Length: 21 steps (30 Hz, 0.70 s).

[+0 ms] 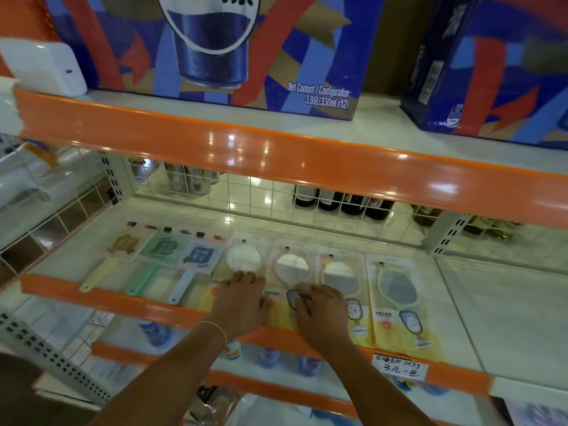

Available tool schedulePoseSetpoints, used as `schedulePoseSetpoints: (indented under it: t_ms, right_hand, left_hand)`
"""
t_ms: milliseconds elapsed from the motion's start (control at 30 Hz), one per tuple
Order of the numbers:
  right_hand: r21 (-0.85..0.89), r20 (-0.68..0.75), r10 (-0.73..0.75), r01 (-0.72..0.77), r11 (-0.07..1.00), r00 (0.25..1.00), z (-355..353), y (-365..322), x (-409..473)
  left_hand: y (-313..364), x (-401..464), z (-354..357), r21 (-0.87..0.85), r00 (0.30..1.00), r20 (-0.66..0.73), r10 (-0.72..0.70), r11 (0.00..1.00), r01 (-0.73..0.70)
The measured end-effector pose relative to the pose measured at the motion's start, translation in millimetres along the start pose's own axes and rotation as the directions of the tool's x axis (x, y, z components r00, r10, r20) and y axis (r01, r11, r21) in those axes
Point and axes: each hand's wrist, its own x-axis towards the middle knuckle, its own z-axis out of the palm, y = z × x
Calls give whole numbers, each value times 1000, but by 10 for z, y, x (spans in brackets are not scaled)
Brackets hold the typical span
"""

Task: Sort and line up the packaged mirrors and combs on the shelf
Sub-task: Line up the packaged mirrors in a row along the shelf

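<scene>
White shelf [507, 302] with an orange lip is carrying seven packets mid-frame. Left hand [242, 298] is lying flat, hiding the white round mirror packet's [244, 258] lower half; right hand [321, 305] is pressing loosely-curled fingers on the neighbouring beige mirror packet [292, 265].

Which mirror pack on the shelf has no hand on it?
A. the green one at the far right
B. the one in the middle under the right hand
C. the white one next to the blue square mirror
A: the green mirror pack lies apart at the right end of the row, while the left hand and right hand rest on packs further left.
</scene>
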Motion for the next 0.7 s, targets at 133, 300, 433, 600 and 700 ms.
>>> schedulePoseSetpoints:
  t_ms: [133,300,433,600,700]
  right_hand:
    - [177,28,-82,76,981,996,-281,-53,-16]
    - [249,45,-48,36,968,998,-429,19,-97]
    - [266,-5,-95,93,960,995,-455,125,-162]
    - [216,-9,-162,160,963,987,-378,212,-212]
    - [189,-16,-189,189,964,982,-322,247,-236]
  left_hand:
    - [115,18,-97,30,996,76,-55,998,53]
    - [204,11,-155,0,995,67,-70,998,70]
    - [225,-70,-84,-50,996,31,-87,995,89]
    - [260,-283,47,-108,992,-85,-98,990,89]
    - [286,-393,96,-147,985,-126,-120,984,101]
